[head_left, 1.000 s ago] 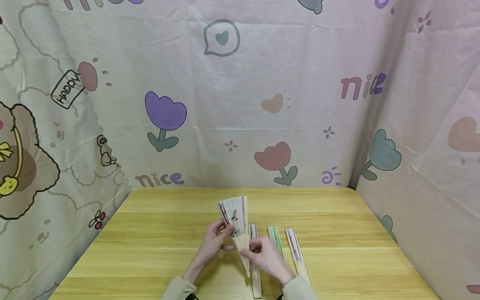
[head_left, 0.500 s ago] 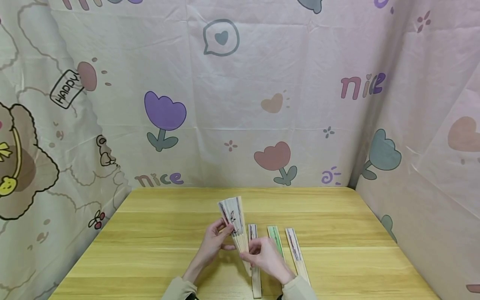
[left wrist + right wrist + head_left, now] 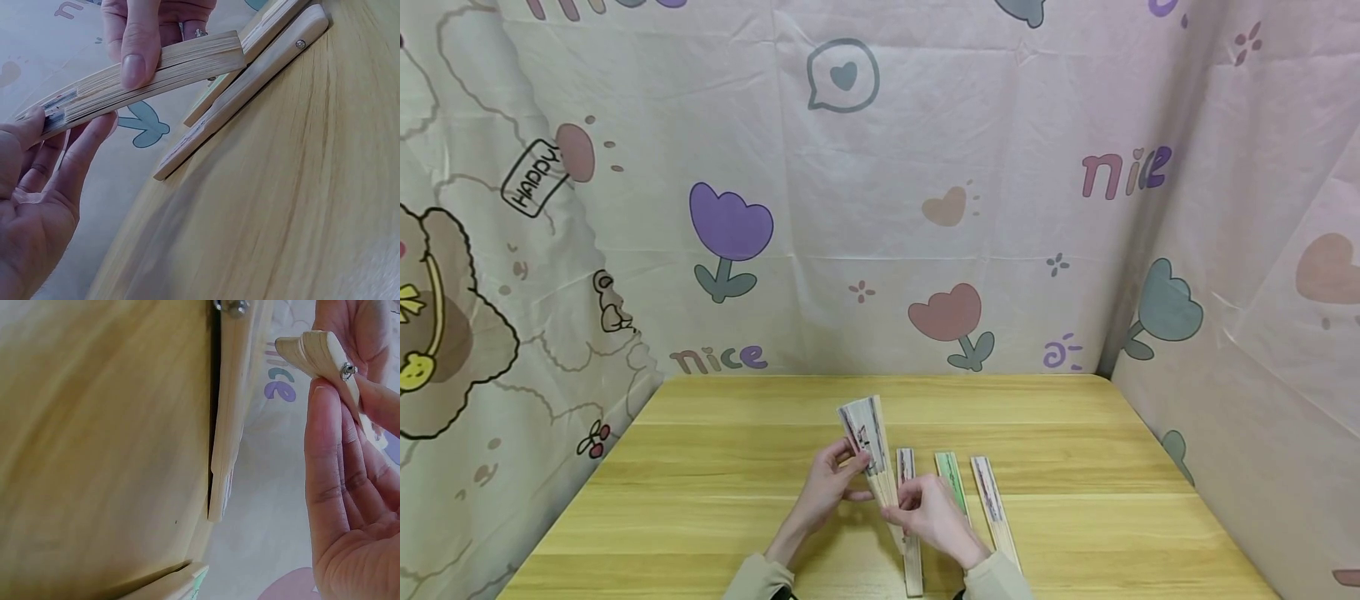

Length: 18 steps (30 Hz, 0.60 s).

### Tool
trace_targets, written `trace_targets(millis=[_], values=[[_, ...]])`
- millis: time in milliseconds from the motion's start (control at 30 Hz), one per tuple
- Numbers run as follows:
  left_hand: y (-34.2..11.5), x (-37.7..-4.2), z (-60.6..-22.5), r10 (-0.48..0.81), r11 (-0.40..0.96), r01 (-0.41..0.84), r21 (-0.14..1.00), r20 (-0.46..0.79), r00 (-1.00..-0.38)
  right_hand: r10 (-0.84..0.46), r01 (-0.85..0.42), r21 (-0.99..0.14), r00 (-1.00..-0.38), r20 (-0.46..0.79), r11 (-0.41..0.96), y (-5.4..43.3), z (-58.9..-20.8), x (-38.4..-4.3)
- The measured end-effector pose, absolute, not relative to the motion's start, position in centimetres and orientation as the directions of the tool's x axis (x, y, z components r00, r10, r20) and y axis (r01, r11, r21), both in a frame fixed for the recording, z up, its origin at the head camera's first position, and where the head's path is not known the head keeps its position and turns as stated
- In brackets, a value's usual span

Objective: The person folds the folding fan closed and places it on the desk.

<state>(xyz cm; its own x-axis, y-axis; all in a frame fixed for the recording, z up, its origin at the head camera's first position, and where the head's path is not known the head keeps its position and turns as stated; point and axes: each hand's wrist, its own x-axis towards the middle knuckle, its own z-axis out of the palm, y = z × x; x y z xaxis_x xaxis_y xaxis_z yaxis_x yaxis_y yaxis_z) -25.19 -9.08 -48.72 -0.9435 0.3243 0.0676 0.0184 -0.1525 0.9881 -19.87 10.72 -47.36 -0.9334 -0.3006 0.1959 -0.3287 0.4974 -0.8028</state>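
Note:
Above the table a partly spread folding fan (image 3: 867, 429) is held between both hands, tilted with its leaf end up and to the left. Its leaf is white with dark and red markings; its ribs are pale wood. My left hand (image 3: 829, 487) pinches the leaf's left side between thumb and fingers. Lower down, my right hand (image 3: 934, 510) pinches the ribs near the pivot end. In the left wrist view the ribs of the fan (image 3: 156, 72) lie stacked closely, the right thumb pressing on them. A metal rivet (image 3: 348, 370) shows at the pivot in the right wrist view.
Beneath and right of the hands lie a closed fan (image 3: 912, 567), a green-leaved closed fan (image 3: 951, 475) partly behind the right hand, and another closed fan (image 3: 992, 496). All rest on the wooden table (image 3: 715, 467). A printed curtain (image 3: 850, 208) hangs behind and at both sides.
The held fan has narrowed: its right edge has swung left toward the left hand, so less of the white leaf shows. Both hands keep nearly the same place.

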Motion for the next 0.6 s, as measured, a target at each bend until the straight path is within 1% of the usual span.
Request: trace_targets(millis=[333, 600], values=[[-9.03, -25.19, -48.66, 0.33, -0.155, 0.036, 0.987, 0.086, -0.94, -0.282, -0.339, -0.786, -0.934, 0.217, 0.517, 10.67, -47.48, -19.93], [-8.97, -25.19, -48.61, 0.242, -0.157, 0.037, 0.987, 0.074, -0.968, -0.296, -0.347, -0.774, -0.931, 0.214, 0.53, 10.6, -47.25, -19.73]])
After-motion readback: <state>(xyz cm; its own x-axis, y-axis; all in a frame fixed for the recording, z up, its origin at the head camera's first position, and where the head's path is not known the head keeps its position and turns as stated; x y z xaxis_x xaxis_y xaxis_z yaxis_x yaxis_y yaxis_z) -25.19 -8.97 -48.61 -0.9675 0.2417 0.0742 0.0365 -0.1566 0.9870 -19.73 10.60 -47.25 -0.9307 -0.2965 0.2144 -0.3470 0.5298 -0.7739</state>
